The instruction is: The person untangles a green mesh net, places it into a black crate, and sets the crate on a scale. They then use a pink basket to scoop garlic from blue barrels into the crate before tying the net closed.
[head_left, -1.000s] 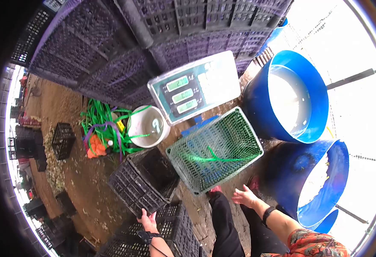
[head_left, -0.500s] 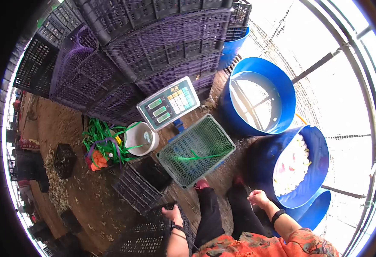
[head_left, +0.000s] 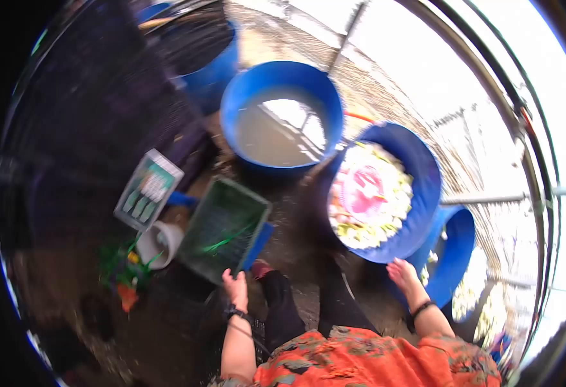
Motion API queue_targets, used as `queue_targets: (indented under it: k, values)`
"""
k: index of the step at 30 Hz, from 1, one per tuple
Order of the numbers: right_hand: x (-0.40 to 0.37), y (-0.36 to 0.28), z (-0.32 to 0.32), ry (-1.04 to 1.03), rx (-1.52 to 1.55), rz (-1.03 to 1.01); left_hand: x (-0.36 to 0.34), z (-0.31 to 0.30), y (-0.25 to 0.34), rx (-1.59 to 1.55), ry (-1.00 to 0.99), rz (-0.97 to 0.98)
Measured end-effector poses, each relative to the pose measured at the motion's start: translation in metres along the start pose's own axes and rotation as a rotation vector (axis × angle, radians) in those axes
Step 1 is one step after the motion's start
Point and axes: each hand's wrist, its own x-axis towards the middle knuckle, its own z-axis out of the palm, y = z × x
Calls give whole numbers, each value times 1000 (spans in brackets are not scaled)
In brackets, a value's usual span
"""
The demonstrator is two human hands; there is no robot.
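Observation:
My left hand (head_left: 235,287) is at the near corner of a dark green plastic crate (head_left: 200,219), fingers apart and nothing in them. A bright green strap (head_left: 222,244) lies inside that crate, which sits on a scale with a tilted display (head_left: 149,191). Fingers stretched out, my right hand (head_left: 403,275) hovers just below the rim of a blue barrel (head_left: 425,187), holding nothing. Pale yellow-green vegetable pieces (head_left: 386,226) fill the barrel, with a pink container (head_left: 365,188) resting among them.
Another blue barrel (head_left: 230,132) holds cloudy water. A lower blue tub (head_left: 460,251) stands at the right, with pale pieces (head_left: 489,316) scattered beyond. Left of the crate are a white bucket (head_left: 169,244) and a heap of green straps (head_left: 118,266). Dark stacked crates (head_left: 83,109) rise at left.
The view has swung right and blurred. My left hand has left the black crate for the green crate's corner; my right hand has come up to the barrel, its fingers now stretched out.

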Motion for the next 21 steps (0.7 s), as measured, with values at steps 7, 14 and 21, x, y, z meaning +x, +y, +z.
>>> queue_targets:
  k: [7, 14, 21]
  values:
    - [96, -34, -14, 1, -147, -35, -80, 32, 27, 317, -99, 136]
    - [106, -14, -27, -121, -506, 7, -117, 28, 41, 355, 49, -62]
    - [50, -12, -6, -109, -603, 37, -55, 32, -20, -86, -78, -372]
